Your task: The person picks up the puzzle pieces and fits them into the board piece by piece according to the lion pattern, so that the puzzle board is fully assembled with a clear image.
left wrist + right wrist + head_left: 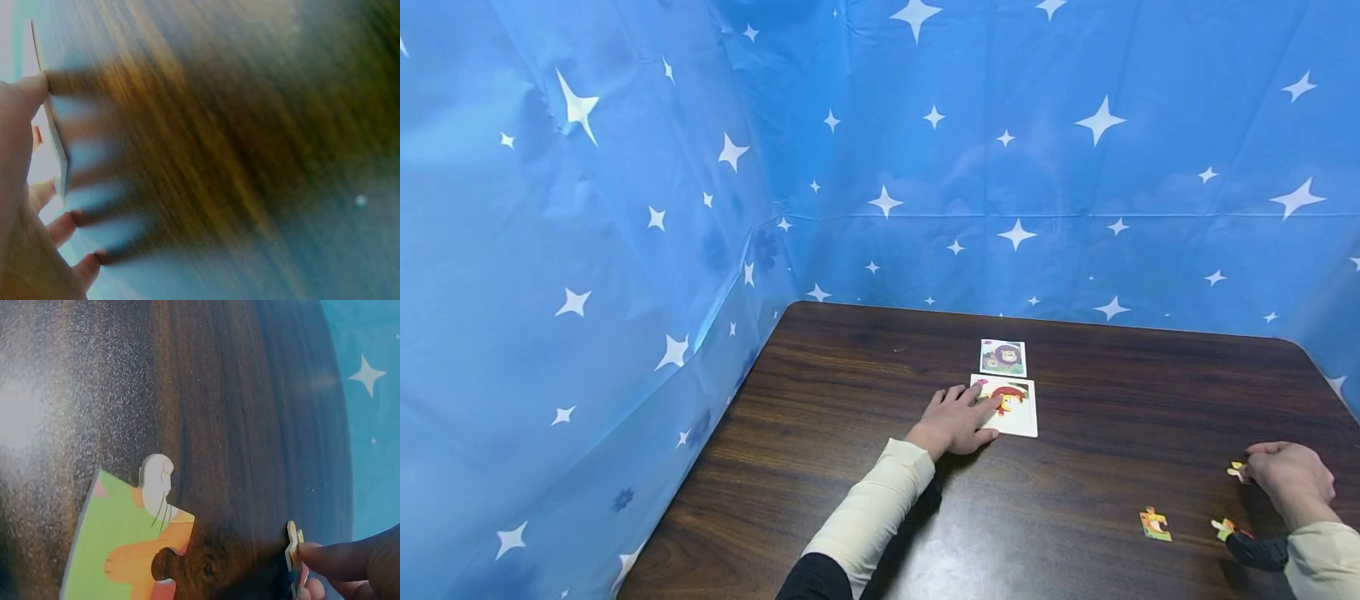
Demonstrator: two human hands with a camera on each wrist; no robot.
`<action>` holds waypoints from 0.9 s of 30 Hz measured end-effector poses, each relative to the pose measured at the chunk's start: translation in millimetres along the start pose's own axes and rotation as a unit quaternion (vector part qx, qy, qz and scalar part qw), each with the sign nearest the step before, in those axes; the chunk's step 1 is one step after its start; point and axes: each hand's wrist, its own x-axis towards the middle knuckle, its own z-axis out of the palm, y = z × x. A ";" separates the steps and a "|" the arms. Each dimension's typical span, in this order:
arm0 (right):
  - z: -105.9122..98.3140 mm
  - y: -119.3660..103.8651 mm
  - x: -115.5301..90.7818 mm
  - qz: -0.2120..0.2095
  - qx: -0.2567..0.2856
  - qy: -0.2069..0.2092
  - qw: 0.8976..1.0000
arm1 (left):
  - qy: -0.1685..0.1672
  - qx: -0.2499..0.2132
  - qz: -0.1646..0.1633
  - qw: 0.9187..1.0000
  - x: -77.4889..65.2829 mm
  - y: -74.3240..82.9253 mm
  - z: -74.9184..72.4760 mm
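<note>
As right hand [1292, 479] pinches piece [291, 556], table edge [344, 456] near, board [1018, 422] far

The head view is bright and mostly clear. A white shine sits on the bench [850, 358], below the left grip [955, 422]. The blue cloth [617, 258] to its left looks pale and shiny. In the left wrist view the bench is all fuzzy, and long, soft shadows stretch away from the left grip. The right wrist view is darker, with a big white glare far left of the right grip [1292, 479] and a dark shadow close beside it.
</note>
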 end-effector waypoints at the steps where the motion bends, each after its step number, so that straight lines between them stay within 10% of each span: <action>1: 1.3 -0.5 0.6 0.006 0.001 0.003 1.000 | 0.004 0.002 0.000 1.000 -1.6 0.6 -1.2; 17: 16.6 18.9 25.5 0.040 0.086 0.000 0.996 | -0.005 -0.002 0.004 1.000 -4.6 3.5 2.4; 27: 7.9 2.4 20.4 0.063 0.232 -0.014 0.970 | 0.005 0.004 -0.004 1.000 -1.4 -0.5 1.9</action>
